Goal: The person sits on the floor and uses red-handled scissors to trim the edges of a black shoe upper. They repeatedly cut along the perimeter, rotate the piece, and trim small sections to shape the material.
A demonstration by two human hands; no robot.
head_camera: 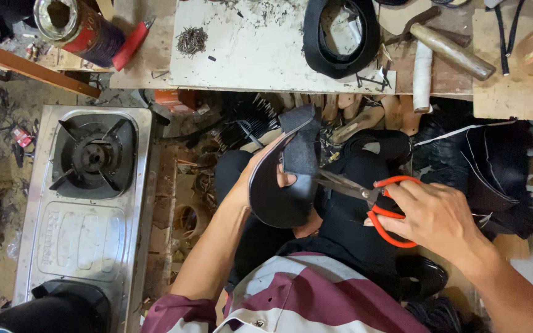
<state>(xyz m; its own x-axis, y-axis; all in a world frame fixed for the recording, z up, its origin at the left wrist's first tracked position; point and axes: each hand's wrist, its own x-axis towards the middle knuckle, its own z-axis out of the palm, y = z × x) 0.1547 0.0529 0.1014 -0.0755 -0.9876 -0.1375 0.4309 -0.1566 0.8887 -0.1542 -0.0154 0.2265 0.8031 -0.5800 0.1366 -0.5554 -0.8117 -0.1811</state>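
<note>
My left hand holds a black shoe upper on a last over my lap, sole side up, fingers wrapped around its far edge. My right hand grips red-handled scissors. Their metal blades point left and touch the black material at the shoe's right edge.
A steel gas stove sits at the left. The workbench above carries a pile of small nails, a black shoe piece, a hammer, and a red tin can. Black shoe parts are heaped at the right.
</note>
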